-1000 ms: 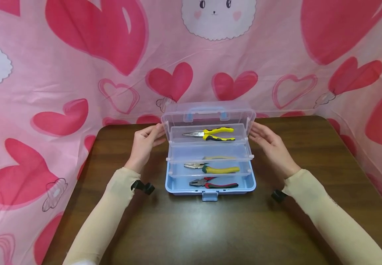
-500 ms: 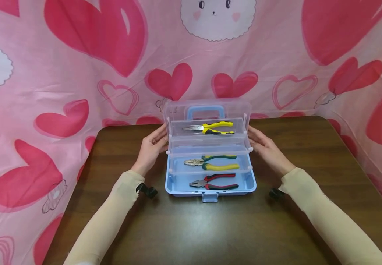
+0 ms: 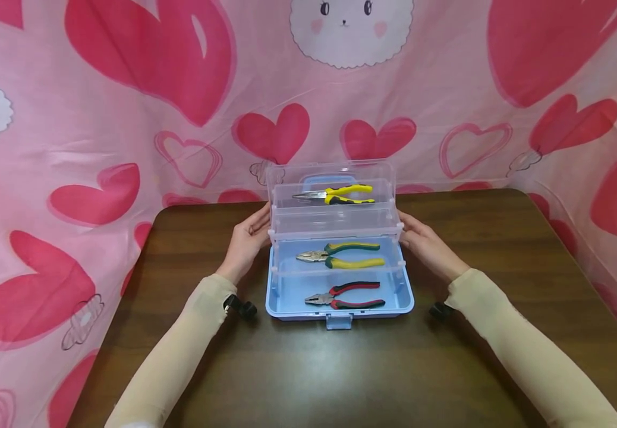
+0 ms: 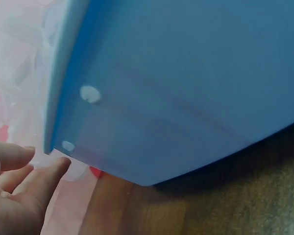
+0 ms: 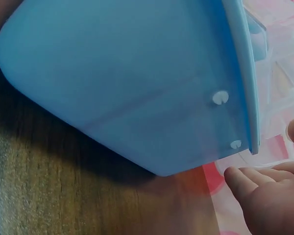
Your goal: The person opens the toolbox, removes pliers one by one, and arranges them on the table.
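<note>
A toolbox with a light-blue base [image 3: 289, 297] stands unlatched on the table, its clear lid [image 3: 378, 171] raised and its clear trays [image 3: 316, 222] fanned up and back. Long-nose pliers with yellow-and-black handles [image 3: 352, 189] lie in the top tray. Lower are pliers with green-and-yellow handles [image 3: 356, 263], seen partly through a tray, and red-and-black pliers [image 3: 358, 304] in the base. My left hand [image 3: 245, 241] is at the lid's left side, fingers extended and partly hidden behind it. My right hand [image 3: 428, 246] mirrors it on the right, its fingers [image 5: 240, 183] stretched out near the box's rear corner.
The brown wooden table [image 3: 335, 380] extends in front of the box and to both sides. Behind it hangs a pink cloth [image 3: 426, 71] with hearts, close to the lid. A blue front latch [image 3: 339, 321] hangs down toward the table.
The lid has tipped further back and the trays have spread with it, uncovering the lower pliers. Both hands have drawn inward slightly along the box's sides.
</note>
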The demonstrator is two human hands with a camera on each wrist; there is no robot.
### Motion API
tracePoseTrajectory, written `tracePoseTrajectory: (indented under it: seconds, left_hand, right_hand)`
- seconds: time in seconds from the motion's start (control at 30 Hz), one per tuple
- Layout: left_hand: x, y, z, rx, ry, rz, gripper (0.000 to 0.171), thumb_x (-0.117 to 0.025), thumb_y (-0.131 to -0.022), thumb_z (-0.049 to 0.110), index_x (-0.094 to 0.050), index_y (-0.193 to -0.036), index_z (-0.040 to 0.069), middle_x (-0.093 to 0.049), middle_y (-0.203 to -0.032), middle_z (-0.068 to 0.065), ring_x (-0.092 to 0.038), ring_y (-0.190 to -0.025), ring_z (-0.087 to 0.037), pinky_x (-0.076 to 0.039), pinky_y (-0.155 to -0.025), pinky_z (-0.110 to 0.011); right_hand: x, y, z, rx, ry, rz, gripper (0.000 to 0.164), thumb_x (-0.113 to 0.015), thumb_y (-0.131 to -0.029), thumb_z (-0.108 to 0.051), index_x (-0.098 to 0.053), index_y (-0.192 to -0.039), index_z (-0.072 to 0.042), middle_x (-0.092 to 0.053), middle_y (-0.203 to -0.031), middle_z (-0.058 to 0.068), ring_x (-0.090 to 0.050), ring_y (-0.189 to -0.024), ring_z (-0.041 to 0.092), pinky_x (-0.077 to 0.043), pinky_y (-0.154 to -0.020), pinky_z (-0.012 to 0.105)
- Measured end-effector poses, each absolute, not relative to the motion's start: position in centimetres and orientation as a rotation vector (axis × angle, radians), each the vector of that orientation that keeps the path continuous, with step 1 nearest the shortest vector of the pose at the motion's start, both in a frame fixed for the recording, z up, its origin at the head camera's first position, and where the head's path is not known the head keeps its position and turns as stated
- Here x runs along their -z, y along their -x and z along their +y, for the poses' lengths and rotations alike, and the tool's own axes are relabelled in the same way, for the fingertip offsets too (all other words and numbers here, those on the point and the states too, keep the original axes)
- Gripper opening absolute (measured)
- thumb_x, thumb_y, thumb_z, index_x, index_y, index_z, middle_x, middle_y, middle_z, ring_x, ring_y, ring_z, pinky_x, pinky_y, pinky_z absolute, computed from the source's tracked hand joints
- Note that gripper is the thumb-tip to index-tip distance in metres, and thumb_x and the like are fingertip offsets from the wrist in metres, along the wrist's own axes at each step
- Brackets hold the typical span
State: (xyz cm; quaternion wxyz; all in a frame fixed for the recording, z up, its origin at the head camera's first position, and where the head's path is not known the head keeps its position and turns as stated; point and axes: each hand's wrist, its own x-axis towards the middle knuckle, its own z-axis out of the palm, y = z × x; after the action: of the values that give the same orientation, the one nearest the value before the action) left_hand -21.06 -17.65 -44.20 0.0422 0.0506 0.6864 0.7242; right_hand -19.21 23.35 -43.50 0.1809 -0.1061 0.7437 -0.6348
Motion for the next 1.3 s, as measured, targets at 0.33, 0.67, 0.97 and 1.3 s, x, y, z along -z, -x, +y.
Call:
tracePoseTrajectory:
  seconds: [0.33, 0.67, 0.97, 1.3]
  left_hand:
    - [45.1, 20.8, -17.7, -2.111, -0.02, 2.164, 0.058, -0.066, -0.103, 0.01, -0.047, -0.157, 0.013, -0.057, -0.151, -0.014, -0.059, -0.135, -0.025, -0.055, -0.102, -0.029]
    - [45.4, 20.7, -18.1, -1.984, 0.033, 2.171, 0.056, -0.066, -0.103, 0.022, -0.05, -0.156, 0.018, -0.057, -0.153, -0.006, -0.058, -0.137, -0.023, -0.051, -0.106, -0.033]
    - [45.5, 21.2, -18.2, -1.933, 0.025, 2.171, 0.058, -0.066, -0.104, 0.028, -0.047, -0.158, 0.021, -0.055, -0.155, -0.004, -0.055, -0.14, -0.022, -0.047, -0.114, -0.04]
    - [46.0, 21.7, -17.9, -1.969, -0.009, 2.124, 0.063, -0.066, -0.104, 0.029, -0.042, -0.161, 0.016, -0.05, -0.159, -0.005, -0.051, -0.143, -0.023, -0.045, -0.115, -0.043]
  right_hand:
    - [44.2, 19.5, 23.2, 1.794, 0.298, 2.01, 0.063, -0.041, -0.111, -0.02, -0.014, -0.168, -0.013, -0.02, -0.173, 0.009, -0.021, -0.158, 0.033, -0.017, -0.127, 0.055]
    - [44.4, 19.1, 23.2, 1.777, 0.28, 1.981, 0.065, -0.04, -0.113, -0.027, -0.011, -0.168, -0.012, -0.017, -0.174, 0.011, -0.017, -0.159, 0.034, -0.014, -0.128, 0.057]
    - [44.3, 19.4, 23.1, 1.749, 0.187, 1.935, 0.071, -0.047, -0.11, -0.04, -0.009, -0.169, -0.026, -0.016, -0.174, -0.001, -0.018, -0.16, 0.031, -0.016, -0.127, 0.059]
    - [44.5, 19.8, 23.2, 1.763, 0.173, 1.944, 0.071, -0.045, -0.111, -0.038, -0.009, -0.169, -0.022, -0.017, -0.174, 0.005, -0.018, -0.159, 0.034, -0.014, -0.127, 0.061]
